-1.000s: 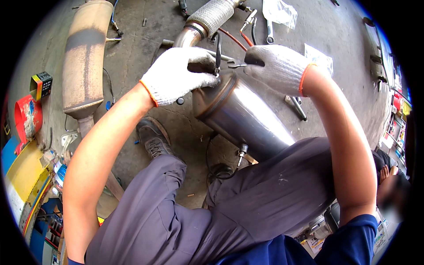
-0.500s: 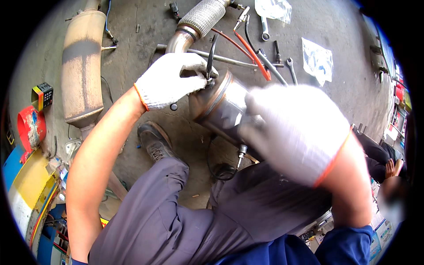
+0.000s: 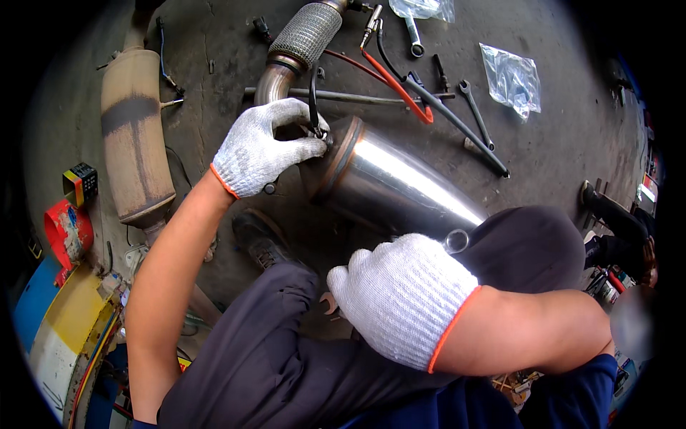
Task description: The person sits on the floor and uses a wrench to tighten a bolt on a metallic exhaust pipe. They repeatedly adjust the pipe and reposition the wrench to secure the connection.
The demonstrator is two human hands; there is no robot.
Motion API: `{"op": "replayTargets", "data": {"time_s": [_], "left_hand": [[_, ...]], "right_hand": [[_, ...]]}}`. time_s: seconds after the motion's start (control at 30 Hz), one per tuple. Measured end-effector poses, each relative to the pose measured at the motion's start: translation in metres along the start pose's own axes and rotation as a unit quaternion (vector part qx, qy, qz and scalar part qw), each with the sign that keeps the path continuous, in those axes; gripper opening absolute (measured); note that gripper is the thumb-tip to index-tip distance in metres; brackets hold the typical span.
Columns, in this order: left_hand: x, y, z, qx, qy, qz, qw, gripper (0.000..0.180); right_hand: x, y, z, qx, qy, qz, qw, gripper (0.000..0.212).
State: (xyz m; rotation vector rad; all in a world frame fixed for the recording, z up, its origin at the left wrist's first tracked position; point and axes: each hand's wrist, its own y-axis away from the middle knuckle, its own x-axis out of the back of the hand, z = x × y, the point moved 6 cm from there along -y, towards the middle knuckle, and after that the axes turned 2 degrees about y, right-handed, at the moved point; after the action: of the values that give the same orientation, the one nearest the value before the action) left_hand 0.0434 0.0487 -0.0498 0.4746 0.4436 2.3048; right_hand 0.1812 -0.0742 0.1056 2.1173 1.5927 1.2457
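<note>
A shiny metal exhaust canister (image 3: pixel 411 182), likely a catalytic converter, lies slantwise before my knees. A bent pipe (image 3: pixel 272 86) with a braided flexible section (image 3: pixel 307 33) runs from its far end. My left hand (image 3: pixel 268 143), in a white knit glove, pinches the metal fitting at the foot of a black sensor cable (image 3: pixel 313 96), at the canister's neck. My gloved right hand (image 3: pixel 404 293) is closed around a combination wrench over my lap. The wrench's ring end (image 3: pixel 456 241) and open jaw (image 3: pixel 329 303) stick out on either side; its shaft is hidden.
An old rusty exhaust canister (image 3: pixel 136 136) lies at left. Beyond the work are a long bar (image 3: pixel 457 125), a red-handled hose-like tool (image 3: pixel 396 86), wrenches (image 3: pixel 475 111) and a plastic bag (image 3: pixel 511 80). Another person's legs (image 3: pixel 614 211) show at far right.
My right hand, blurred over the canister before, has come down toward my lap, and the wrench in it now shows. My left hand stays at the fitting. The view has shifted slightly.
</note>
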Motion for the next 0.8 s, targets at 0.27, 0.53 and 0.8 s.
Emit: {"op": "replayTargets", "data": {"time_s": [0.27,0.53,0.8], "left_hand": [[-0.001,0.000,0.001,-0.020,-0.006,-0.016,1.000,0.026],[-0.004,-0.003,0.008,0.006,0.002,-0.005,1.000,0.020],[-0.003,-0.007,0.012,-0.065,-0.038,-0.031,0.997,0.026]], "right_hand": [[-0.009,0.003,-0.001,0.039,-0.006,-0.065,0.997,0.024],[-0.007,0.001,-0.002,0.073,-0.011,-0.089,0.993,0.024],[-0.005,-0.001,-0.002,0.064,-0.014,-0.062,0.996,0.026]]}}
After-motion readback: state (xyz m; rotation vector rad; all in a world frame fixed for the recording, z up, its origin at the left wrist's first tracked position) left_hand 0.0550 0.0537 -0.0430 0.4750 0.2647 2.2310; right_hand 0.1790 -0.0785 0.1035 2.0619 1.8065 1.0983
